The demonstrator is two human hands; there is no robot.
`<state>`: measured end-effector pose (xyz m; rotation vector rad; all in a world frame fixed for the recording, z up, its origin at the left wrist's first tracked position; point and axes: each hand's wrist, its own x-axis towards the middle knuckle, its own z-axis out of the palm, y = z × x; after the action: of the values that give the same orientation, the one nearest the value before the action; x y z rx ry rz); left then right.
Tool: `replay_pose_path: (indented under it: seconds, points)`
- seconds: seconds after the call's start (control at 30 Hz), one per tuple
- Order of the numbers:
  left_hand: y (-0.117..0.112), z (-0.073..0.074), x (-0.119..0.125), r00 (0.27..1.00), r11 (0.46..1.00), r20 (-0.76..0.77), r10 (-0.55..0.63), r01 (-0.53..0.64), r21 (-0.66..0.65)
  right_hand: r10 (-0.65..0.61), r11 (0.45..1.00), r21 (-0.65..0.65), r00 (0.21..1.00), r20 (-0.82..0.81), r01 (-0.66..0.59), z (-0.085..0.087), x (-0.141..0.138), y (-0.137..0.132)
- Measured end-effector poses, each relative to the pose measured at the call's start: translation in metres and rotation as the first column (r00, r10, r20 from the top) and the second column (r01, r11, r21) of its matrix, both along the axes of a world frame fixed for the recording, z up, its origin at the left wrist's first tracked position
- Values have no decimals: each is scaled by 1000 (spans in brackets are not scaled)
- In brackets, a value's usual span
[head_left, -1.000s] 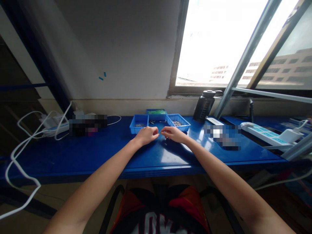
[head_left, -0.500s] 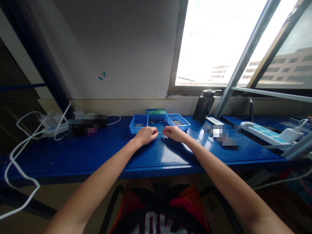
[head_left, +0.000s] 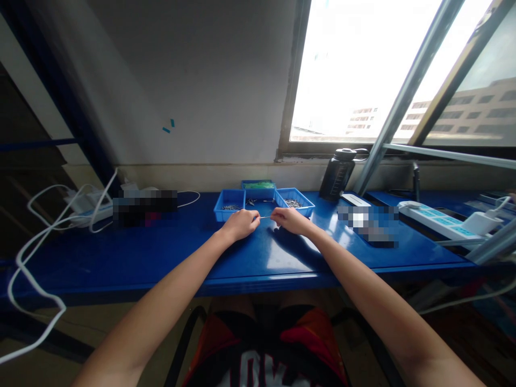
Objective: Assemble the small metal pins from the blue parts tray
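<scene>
Left hand [head_left: 241, 224] and right hand [head_left: 291, 220] each pinch one end of a thin metal pin [head_left: 265, 217], held level just in front of the blue trays [head_left: 227, 214]. White shirt lettering [head_left: 258, 368] is too cropped to read

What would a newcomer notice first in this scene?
Two bare hands meet at mid-table: the left hand and right hand pinch a thin metal pin between them. Just behind sit small blue trays of metal parts, on a glossy blue table.
</scene>
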<state>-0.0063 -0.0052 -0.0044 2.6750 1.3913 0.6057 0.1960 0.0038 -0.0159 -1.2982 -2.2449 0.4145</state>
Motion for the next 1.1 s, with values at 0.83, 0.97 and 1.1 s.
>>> replay_pose_path:
  seconds: [0.83, 0.97, 1.1]
  points:
    - [-1, 1, 2, 998, 996, 54, -12, 16, -83, 51, 982, -169, 985, -167, -79, 2, -3, 0]
    - [-2, 2, 1, 1000, 999, -22, 13, -15, -53, 27, 994, -101, 994, -107, -38, 4, -1, 0]
    - [-1, 2, 0, 998, 999, -61, -5, 3, -36, 26, 998, -48, 997, -75, -30, 4, -1, -1]
